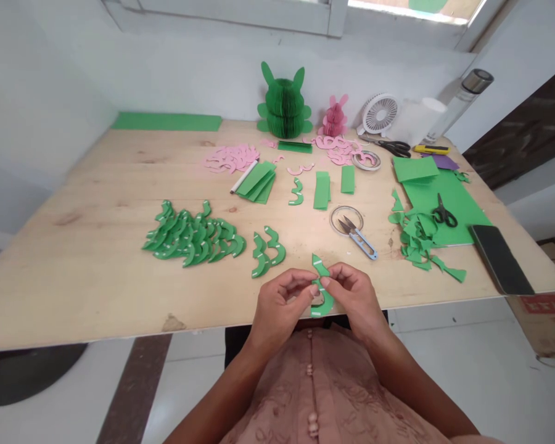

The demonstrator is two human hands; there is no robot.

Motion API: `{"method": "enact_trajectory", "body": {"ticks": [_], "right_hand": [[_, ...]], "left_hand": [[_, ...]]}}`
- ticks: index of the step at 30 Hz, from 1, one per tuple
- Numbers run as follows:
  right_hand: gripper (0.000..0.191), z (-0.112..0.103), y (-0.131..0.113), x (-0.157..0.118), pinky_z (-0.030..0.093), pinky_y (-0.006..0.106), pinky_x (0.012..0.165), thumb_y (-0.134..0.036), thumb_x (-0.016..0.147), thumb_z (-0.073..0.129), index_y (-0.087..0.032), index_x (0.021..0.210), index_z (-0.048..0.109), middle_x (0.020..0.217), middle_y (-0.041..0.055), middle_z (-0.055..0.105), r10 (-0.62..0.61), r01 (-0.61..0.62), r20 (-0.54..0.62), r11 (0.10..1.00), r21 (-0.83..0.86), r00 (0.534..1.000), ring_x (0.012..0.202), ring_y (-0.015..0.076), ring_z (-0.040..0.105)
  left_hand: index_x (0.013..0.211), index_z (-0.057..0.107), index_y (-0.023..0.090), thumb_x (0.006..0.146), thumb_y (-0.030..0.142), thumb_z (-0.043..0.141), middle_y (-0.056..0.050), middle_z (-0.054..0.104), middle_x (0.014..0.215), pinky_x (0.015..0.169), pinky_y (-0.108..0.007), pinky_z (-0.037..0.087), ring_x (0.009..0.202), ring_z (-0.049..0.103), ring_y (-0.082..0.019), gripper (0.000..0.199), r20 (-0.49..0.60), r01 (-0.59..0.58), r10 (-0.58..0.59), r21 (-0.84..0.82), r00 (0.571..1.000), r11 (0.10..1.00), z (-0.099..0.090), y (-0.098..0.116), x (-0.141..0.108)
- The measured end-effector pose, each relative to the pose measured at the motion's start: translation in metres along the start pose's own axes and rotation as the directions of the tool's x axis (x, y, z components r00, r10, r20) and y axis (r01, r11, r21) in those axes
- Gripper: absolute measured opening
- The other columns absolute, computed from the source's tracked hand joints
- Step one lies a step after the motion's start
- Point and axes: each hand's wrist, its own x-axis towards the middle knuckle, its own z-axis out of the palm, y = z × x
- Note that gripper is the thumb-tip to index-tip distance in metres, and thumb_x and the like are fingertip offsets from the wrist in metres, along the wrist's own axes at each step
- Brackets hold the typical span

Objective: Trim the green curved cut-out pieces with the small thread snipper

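Observation:
Between my two hands, at the table's front edge, is a wavy green paper cutout (324, 303) with short white strips on it. My left hand (284, 302) pinches its left side, and my right hand (354, 296) pinches the right side near the middle. A few similar green cutouts (275, 250) lie just beyond my left hand, with a large heap of them (189, 237) farther left. Past my right hand rest blue-handled thread snips (358, 237) beside a roll of tape (346, 217).
Green paper scraps (416, 237), small black scissors (444, 213) and a phone (502, 259) lie to the right. Folded green paper (258, 183) and pink cutouts (234, 158) are mid-table. A green paper figure (284, 108), a pink one (335, 118) and a fan (380, 114) stand behind.

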Motion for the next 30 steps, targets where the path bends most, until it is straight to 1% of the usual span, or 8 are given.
{"method": "enact_trajectory", "body": {"ticks": [5, 10, 13, 17, 22, 24, 27, 30], "right_hand": [[0.016, -0.0011, -0.0013, -0.0006, 0.043, 0.025, 0.066, -0.035, 0.074, 0.065, -0.019, 0.074, 0.063, 0.071, -0.0001, 0.061, -0.026, 0.026, 0.010, 0.999, -0.022, 1.000, 0.068, 0.0134, 0.053], [0.016, -0.0009, -0.0001, 0.0000, 0.042, 0.024, 0.062, -0.034, 0.074, 0.064, -0.019, 0.071, 0.063, 0.068, -0.0003, 0.059, -0.040, 0.040, -0.006, 0.998, -0.052, 0.999, 0.065, 0.0129, 0.051], [0.017, -0.0003, -0.0003, 0.0002, 0.042, 0.025, 0.061, -0.035, 0.074, 0.065, -0.019, 0.070, 0.063, 0.067, -0.0002, 0.059, -0.036, 0.035, -0.021, 0.997, -0.069, 0.999, 0.064, 0.0131, 0.051], [0.018, 0.0006, -0.0027, 0.0002, 0.043, 0.025, 0.063, -0.036, 0.073, 0.065, -0.019, 0.073, 0.063, 0.070, 0.0006, 0.060, -0.033, 0.033, -0.014, 0.998, -0.053, 0.999, 0.067, 0.0138, 0.053], [0.016, -0.0003, -0.0026, 0.0011, 0.041, 0.025, 0.060, -0.034, 0.075, 0.064, -0.018, 0.072, 0.063, 0.067, 0.0000, 0.058, -0.041, 0.041, 0.001, 0.998, -0.051, 0.999, 0.063, 0.0127, 0.050], [0.017, -0.0007, -0.0027, 0.0020, 0.039, 0.025, 0.058, -0.034, 0.075, 0.063, -0.018, 0.071, 0.063, 0.065, -0.0004, 0.057, -0.052, 0.051, -0.003, 0.995, -0.087, 0.999, 0.061, 0.0124, 0.049], [0.017, -0.0004, -0.0051, 0.0034, 0.038, 0.025, 0.058, -0.035, 0.074, 0.064, -0.018, 0.068, 0.063, 0.063, -0.0013, 0.056, -0.061, 0.059, -0.014, 0.990, -0.130, 0.998, 0.060, 0.0122, 0.048], [0.019, -0.0003, -0.0093, 0.0040, 0.039, 0.025, 0.058, -0.037, 0.075, 0.062, -0.019, 0.070, 0.064, 0.061, -0.0019, 0.056, -0.073, 0.068, -0.034, 0.989, -0.132, 0.997, 0.059, 0.0122, 0.048]], "left_hand": [[0.077, 0.066, 0.015, 0.069, 0.023, 0.068, -0.002, 0.068, 0.071, 0.065, -0.026, 0.056, 0.066, 0.065, -0.015, 0.012, -0.016, 0.018, -0.018, -0.008, 1.000, 1.000, 0.0013, 0.0022, 0.0002], [0.080, 0.067, 0.015, 0.069, 0.024, 0.067, -0.004, 0.070, 0.077, 0.066, -0.028, 0.056, 0.068, 0.066, -0.016, 0.013, -0.005, 0.036, -0.036, -0.006, 0.999, 0.999, 0.0024, 0.0028, -0.0008], [0.082, 0.066, 0.015, 0.069, 0.024, 0.067, -0.004, 0.070, 0.076, 0.066, -0.029, 0.057, 0.069, 0.066, -0.017, 0.016, -0.006, 0.032, -0.032, 0.003, 0.999, 0.999, 0.0024, 0.0015, -0.0006], [0.084, 0.064, 0.015, 0.069, 0.023, 0.067, -0.004, 0.070, 0.076, 0.066, -0.029, 0.056, 0.069, 0.066, -0.017, 0.017, 0.003, 0.018, -0.018, 0.010, 1.000, 1.000, 0.0027, 0.0008, -0.0003], [0.087, 0.061, 0.016, 0.070, 0.022, 0.066, -0.002, 0.070, 0.074, 0.066, -0.027, 0.055, 0.065, 0.066, -0.015, 0.019, 0.024, 0.049, -0.049, -0.001, 0.998, 0.999, 0.0031, 0.0023, -0.0010], [0.086, 0.062, 0.015, 0.071, 0.023, 0.065, -0.003, 0.070, 0.072, 0.063, -0.026, 0.054, 0.064, 0.065, -0.015, 0.017, 0.040, 0.065, -0.065, 0.002, 0.997, 0.998, 0.0027, 0.0022, -0.0005], [0.076, 0.064, 0.014, 0.072, 0.026, 0.064, -0.002, 0.067, 0.064, 0.058, -0.025, 0.053, 0.060, 0.064, -0.015, 0.012, 0.064, 0.101, -0.100, -0.010, 0.993, 0.995, 0.0020, 0.0017, 0.0014], [0.072, 0.062, 0.014, 0.071, 0.026, 0.064, -0.002, 0.066, 0.058, 0.056, -0.024, 0.052, 0.058, 0.064, -0.015, 0.012, 0.026, 0.119, -0.118, -0.057, 0.993, 0.991, 0.0020, 0.0023, 0.0035]]}}
